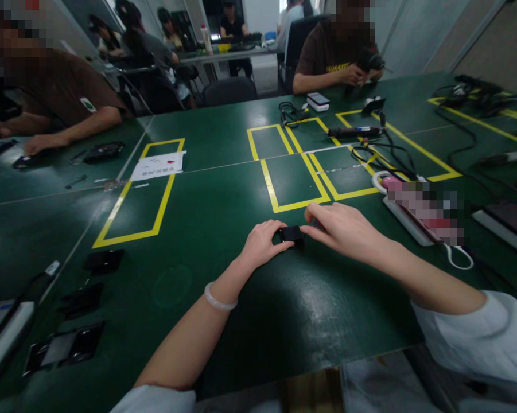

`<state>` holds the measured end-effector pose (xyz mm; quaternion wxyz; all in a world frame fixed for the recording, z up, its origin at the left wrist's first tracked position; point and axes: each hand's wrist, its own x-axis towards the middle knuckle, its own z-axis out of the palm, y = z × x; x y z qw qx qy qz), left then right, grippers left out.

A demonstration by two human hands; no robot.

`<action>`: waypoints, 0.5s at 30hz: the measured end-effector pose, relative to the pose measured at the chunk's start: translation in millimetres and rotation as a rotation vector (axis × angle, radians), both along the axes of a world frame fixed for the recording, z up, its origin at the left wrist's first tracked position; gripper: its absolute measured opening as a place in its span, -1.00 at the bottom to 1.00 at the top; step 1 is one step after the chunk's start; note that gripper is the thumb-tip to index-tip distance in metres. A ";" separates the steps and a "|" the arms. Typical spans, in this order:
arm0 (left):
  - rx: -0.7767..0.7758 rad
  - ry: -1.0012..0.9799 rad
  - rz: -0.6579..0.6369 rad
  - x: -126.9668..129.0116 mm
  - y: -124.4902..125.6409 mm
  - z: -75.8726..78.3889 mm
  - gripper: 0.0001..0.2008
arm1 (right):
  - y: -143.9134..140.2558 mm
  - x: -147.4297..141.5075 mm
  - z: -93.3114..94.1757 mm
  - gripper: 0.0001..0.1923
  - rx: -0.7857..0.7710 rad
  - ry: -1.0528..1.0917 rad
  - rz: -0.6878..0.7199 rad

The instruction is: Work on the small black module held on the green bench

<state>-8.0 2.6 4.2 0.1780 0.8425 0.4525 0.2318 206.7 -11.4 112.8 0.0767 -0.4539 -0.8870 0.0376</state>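
Note:
A small black rectangular block (292, 234) rests on the green table in front of me. My left hand (261, 244), with a pale bracelet on its wrist, has thumb and fingers around the block's left end. From the other side my right hand (342, 229) comes in with curled fingers, its thumb tip at the block's right end. Something small and dark shows between the right thumb and index finger, too hidden to name. To the left lie a black box-shaped piece (104, 261), more black parts (81, 300) and a black frame-like piece (64, 346).
Yellow tape rectangles (295, 203) mark the table. A white paper (158, 166) lies back left. On the right are a phone-like object (422, 212) with a strap, a dark pen-shaped tool (356, 132) and tangled cables (385, 155). Co-workers sit across and at left.

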 end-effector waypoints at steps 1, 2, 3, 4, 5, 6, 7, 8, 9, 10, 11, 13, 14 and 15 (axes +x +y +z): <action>0.003 -0.001 0.001 0.0 -0.1 0.1 -0.64 | 0.7 0.0 -0.4 -0.80 0.005 -0.015 -0.004; 0.005 -0.002 0.002 0.0 -0.1 0.1 -0.64 | 1.2 -0.1 -0.7 -0.81 0.014 -0.028 -0.010; 0.006 -0.002 0.002 -0.1 -0.2 0.1 -0.64 | 1.5 -0.1 -0.9 -0.82 0.019 -0.035 -0.019; 0.006 -0.002 0.002 -0.3 -0.2 0.2 -0.64 | 1.5 0.0 -1.0 -0.84 0.021 -0.034 -0.027; 0.005 -0.001 0.002 -0.5 -0.1 0.2 -0.64 | 1.2 0.0 -1.0 -0.85 0.019 -0.024 -0.034; 0.004 0.000 0.001 -0.6 -0.1 0.2 -0.64 | 0.7 0.2 -0.8 -0.85 0.013 -0.009 -0.037; 0.003 0.000 0.000 -0.8 -0.1 0.3 -0.64 | 0.2 0.4 -0.7 -0.83 0.006 0.007 -0.036; 0.001 0.002 -0.002 -0.9 0.0 0.4 -0.64 | -0.2 0.7 -0.6 -0.82 0.001 0.022 -0.034; -0.001 0.004 -0.004 -0.9 0.0 0.7 -0.64 | -0.3 1.0 -0.7 -0.81 -0.001 0.032 -0.031; -0.002 0.007 -0.005 -0.9 0.0 0.9 -0.64 | -0.3 1.3 -0.8 -0.81 0.000 0.035 -0.029; -0.003 0.009 -0.006 -0.9 0.0 1.2 -0.64 | 0.1 1.5 -1.1 -0.81 0.003 0.030 -0.026; -0.004 0.010 -0.005 -0.8 -0.1 1.7 -0.63 | 1.0 1.7 -1.6 -0.81 0.012 0.004 -0.021; -0.005 0.009 -0.005 -0.7 -0.2 2.0 -0.63 | 1.4 1.6 -1.7 -0.82 0.018 -0.013 -0.019; -0.006 0.008 -0.004 -0.7 -0.3 2.3 -0.63 | 1.6 1.4 -1.7 -0.82 0.023 -0.027 -0.017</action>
